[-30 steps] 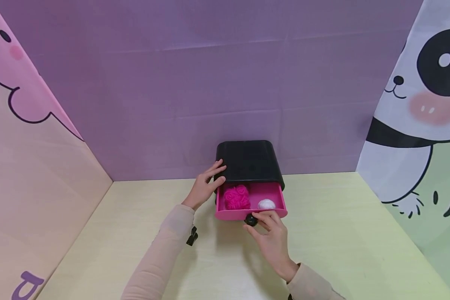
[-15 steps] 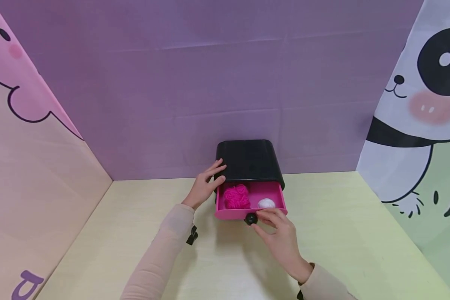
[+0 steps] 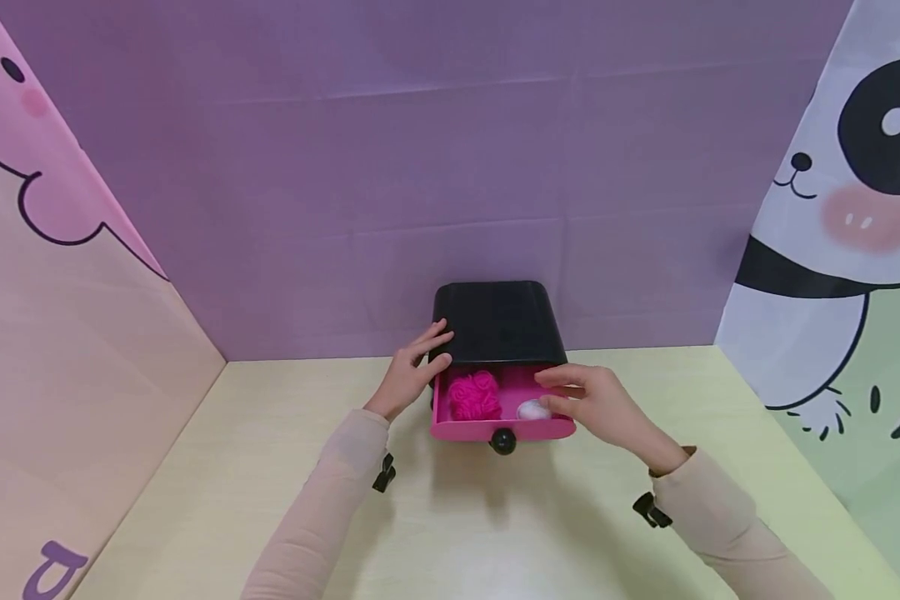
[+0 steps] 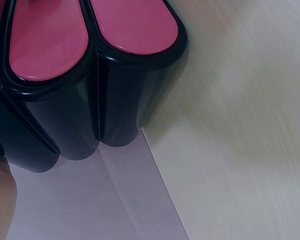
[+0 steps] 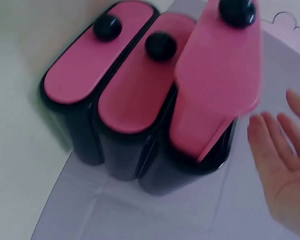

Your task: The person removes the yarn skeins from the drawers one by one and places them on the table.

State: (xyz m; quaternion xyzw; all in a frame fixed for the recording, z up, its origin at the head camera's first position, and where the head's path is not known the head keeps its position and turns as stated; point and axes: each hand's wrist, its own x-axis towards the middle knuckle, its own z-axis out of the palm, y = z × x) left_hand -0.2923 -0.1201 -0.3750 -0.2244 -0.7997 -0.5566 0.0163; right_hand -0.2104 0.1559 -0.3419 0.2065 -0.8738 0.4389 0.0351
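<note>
A black cabinet (image 3: 498, 321) with pink drawers stands against the back wall. Its top drawer (image 3: 461, 431) is pulled out, and its round black knob (image 3: 503, 442) faces front. Inside lie a bright pink ball of yarn (image 3: 475, 396) on the left and a small white ball (image 3: 528, 410) on the right. My left hand (image 3: 407, 372) rests on the cabinet's left edge with fingers spread. Over the drawer's right side, my right hand (image 3: 603, 408) reaches in, thumb and fingers apart near the white ball; whether the thumb touches it I cannot tell.
Two lower drawers, a middle drawer (image 5: 139, 95) and a bottom drawer (image 5: 97, 55), are pushed in. The cabinet sits on a pale wooden table (image 3: 270, 467). A purple cloth wall (image 3: 450, 150) rises behind, and printed panels border both sides.
My right hand has let go of the drawer knob and moved right and up, over the drawer beside the white ball. My left hand and the drawer have stayed put.
</note>
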